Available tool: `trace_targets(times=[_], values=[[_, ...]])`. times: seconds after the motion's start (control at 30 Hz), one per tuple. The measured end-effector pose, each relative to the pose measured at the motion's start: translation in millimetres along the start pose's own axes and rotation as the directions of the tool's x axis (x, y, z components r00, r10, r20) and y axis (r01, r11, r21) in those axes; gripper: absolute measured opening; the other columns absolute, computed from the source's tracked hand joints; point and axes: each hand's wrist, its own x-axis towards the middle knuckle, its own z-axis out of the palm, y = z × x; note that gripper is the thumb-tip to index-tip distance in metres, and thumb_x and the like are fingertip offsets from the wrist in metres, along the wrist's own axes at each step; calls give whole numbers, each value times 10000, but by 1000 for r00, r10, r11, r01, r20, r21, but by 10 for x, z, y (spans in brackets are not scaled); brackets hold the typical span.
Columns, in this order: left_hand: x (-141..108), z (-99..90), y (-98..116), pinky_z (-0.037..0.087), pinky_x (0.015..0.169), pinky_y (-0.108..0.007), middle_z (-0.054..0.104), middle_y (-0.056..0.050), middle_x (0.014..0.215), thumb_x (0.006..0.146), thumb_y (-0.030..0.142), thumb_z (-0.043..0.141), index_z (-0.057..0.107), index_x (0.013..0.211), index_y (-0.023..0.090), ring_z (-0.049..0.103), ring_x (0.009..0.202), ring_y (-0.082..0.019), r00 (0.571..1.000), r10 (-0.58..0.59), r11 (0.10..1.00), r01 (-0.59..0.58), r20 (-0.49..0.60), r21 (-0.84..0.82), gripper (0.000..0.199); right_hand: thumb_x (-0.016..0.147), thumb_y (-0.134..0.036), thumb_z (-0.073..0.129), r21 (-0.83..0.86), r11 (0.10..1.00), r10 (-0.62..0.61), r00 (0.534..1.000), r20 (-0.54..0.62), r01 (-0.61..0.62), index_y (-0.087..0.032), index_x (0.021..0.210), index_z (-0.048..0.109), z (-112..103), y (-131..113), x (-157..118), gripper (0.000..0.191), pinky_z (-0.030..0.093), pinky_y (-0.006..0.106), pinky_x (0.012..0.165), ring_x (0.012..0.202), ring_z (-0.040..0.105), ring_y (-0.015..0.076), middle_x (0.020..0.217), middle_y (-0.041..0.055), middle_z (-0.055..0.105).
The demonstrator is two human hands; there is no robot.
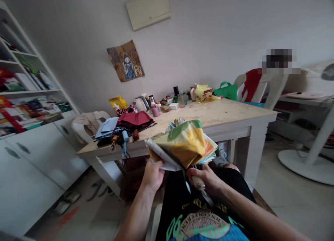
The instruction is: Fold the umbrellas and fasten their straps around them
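A folding umbrella (182, 140) with yellow, green and orange canopy is held above my lap, its fabric loose and bunched. My right hand (207, 180) is wrapped round its pale handle (198, 182), from which a wrist strap hangs. At the left side, my left hand (154, 175) pinches the edge of the canopy cloth between thumb and fingers. On the table's left end lie other folded umbrellas: a dark red one (135, 119) and a light blue one (106, 128), their handles jutting over the front edge.
The wooden table (224, 112) stands before me. Along its back are a kettle (142, 104), a pink cup (155, 110), jars, a yellow bag (204, 93) and a green bag (227, 90). A person sits far right, near white chairs (276, 84). Shelves (33, 91) line the left.
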Motion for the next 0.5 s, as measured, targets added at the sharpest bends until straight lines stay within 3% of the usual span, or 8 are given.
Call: trace_targets(times=[0.2, 0.37, 0.5], values=[[-35, 39, 108, 538, 690, -258, 706, 11, 735, 493, 79, 698, 623, 805, 170, 664, 725, -152, 993, 13, 997, -5, 120, -74, 334, 599, -346, 771, 61, 998, 17, 999, -31, -16, -108, 579, 602, 57, 11, 12, 292, 362, 201, 412, 422, 502, 82, 518, 24, 581], [10, -50, 187, 518, 708, -252, 716, -25, 848, 549, 92, 705, 643, 943, 166, 653, 762, -150, 983, 100, 995, -95, 156, -39, 405, 599, -338, 755, 182, 983, 9, 1000, 3, -10, -133, 578, 566, 28, -40, -13, 280, 371, 203, 431, 470, 515, 91, 565, 19, 570], [19, -72, 212, 504, 767, -253, 719, -48, 963, 627, 165, 780, 618, 1086, 173, 657, 831, -153, 972, 144, 989, -148, 184, 7, 488, 587, -315, 744, 237, 967, 70, 991, 112, -95, -139, 548, 539, -22, -47, -33, 274, 346, 181, 422, 477, 475, 75, 547, 0, 512]])
